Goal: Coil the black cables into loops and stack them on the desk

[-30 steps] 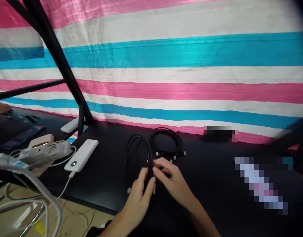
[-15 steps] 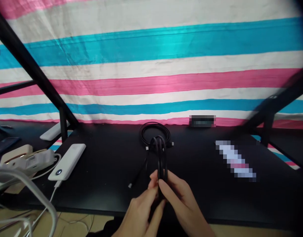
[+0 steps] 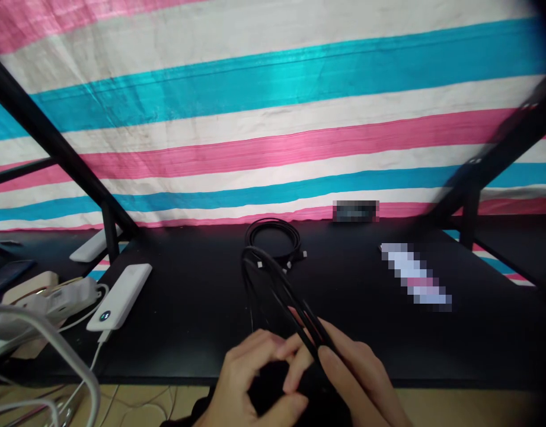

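Leaned leftward since before: one thin, looped black cable [image 3: 319,339], in the closed grip of the right hand [image 3: 361,369].
I see it above the flat black surface [image 3: 192,323]; beside it the left hand [image 3: 236,375] has thumb and fingers apart.

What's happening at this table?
A person is handling a looped black cable: the right hand pinches it between thumb and fingers above the black table. The left hand is close beside, its thumb apart from its fingers, with no cable visibly gripped. A second black cable lies coiled on the table beyond them. To the left lies a white power bank with a white cable plugged in.
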A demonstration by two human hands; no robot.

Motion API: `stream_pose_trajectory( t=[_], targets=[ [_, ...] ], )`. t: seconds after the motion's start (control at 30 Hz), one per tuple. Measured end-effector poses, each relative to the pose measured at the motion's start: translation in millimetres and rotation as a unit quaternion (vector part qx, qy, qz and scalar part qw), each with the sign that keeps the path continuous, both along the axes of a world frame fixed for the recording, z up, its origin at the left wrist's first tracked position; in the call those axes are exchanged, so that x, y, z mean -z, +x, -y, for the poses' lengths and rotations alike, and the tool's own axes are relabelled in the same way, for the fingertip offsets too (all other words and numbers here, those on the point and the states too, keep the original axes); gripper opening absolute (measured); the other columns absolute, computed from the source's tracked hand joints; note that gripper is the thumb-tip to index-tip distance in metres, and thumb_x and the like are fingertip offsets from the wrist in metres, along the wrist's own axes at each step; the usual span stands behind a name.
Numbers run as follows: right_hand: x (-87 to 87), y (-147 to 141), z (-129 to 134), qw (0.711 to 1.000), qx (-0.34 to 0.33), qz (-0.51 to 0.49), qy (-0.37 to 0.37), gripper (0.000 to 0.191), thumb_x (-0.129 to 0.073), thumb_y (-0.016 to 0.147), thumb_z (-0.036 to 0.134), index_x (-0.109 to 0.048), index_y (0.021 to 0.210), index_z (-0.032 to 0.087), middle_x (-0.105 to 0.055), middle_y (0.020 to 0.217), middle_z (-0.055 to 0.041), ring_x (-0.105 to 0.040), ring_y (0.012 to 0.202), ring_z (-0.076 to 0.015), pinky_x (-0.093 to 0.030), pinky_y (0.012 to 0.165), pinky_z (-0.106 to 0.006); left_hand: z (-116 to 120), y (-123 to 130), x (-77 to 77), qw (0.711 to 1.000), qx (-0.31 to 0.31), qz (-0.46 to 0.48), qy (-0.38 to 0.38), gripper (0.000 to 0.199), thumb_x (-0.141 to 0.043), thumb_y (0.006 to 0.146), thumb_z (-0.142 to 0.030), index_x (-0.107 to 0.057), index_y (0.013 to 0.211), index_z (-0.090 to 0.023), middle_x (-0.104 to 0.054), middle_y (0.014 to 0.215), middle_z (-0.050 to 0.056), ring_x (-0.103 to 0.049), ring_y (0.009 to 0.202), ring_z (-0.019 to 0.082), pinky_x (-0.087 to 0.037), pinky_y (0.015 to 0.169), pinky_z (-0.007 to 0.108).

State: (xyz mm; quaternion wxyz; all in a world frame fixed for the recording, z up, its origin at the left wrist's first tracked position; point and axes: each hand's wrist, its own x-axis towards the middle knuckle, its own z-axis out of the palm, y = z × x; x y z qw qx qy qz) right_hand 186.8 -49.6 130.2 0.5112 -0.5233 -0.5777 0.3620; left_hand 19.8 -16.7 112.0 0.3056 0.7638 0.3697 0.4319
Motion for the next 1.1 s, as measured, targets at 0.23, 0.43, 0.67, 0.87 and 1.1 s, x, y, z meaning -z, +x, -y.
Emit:
stream_pose_trajectory(
  t=[0.23, 0.43, 0.67, 0.87, 1.1],
  targets=[
    [-10.1, -4, -22, 0.978, -0.206, 0.012, 0.032, 0.037, -0.039, 0.096, 0.021, -0.065, 0.120, 0.030, -0.071, 0.075, 0.0009, -0.066, 0.065, -0.0118, -0.054, 0.067, -0.020, -5, -7, -9.1, 0.993, -0.067, 0.090, -0.044, 0.032, -0.053, 0.088, -0.047, -0.072, 0.093, -0.021, -0.074, 0.091, 0.007, -0.070, 0.082, 0.019, -0.056, 0.074, 0.025],
    [7.1, -10, -26, 0.989, -0.135, -0.049, 0.028, 0.031, -0.039, 0.098, 0.022, -0.064, 0.114, 0.029, -0.072, 0.081, 0.0019, -0.068, 0.070, -0.0091, -0.054, 0.067, -0.016, -8, -7, -16.4, 0.977, -0.071, 0.124, -0.158, 0.028, -0.052, 0.091, -0.034, -0.075, 0.078, -0.024, -0.074, 0.098, 0.003, -0.066, 0.095, 0.017, -0.051, 0.083, 0.023],
    [25.9, -1, -38, 0.983, 0.018, -0.180, 0.039, 0.026, -0.047, 0.096, 0.036, -0.065, 0.106, 0.020, -0.074, 0.085, -0.0065, -0.071, 0.067, -0.0164, -0.058, 0.052, -0.024, -16, -15, -20.5, 0.884, -0.031, 0.326, -0.334, 0.025, -0.042, 0.094, -0.038, -0.057, 0.104, -0.021, -0.058, 0.045, -0.004, -0.069, 0.062, 0.018, -0.053, 0.064, 0.026],
    [26.7, 13, -47, 0.953, 0.112, -0.275, 0.055, 0.023, -0.060, 0.088, 0.041, -0.065, 0.095, 0.020, -0.071, 0.068, -0.0024, -0.068, 0.055, -0.0164, -0.056, 0.044, -0.025, -19, -25, -22.8, 0.834, -0.151, 0.376, -0.375, 0.030, -0.052, 0.088, -0.048, -0.053, 0.104, -0.022, -0.030, 0.034, -0.014, -0.020, 0.020, 0.005, -0.015, 0.025, 0.013],
    [18.3, 32, -52, 0.918, 0.160, -0.355, 0.069, 0.021, -0.069, 0.081, 0.039, -0.063, 0.090, 0.021, -0.052, 0.055, 0.0066, -0.051, 0.041, -0.0079, -0.043, 0.034, -0.016, -31, -44, -18.8, 0.850, -0.266, 0.368, -0.268, 0.035, -0.061, 0.081, -0.054, -0.060, 0.090, -0.020, -0.027, 0.037, -0.013, -0.017, 0.030, 0.001, -0.024, 0.034, 0.009]
  ],
)
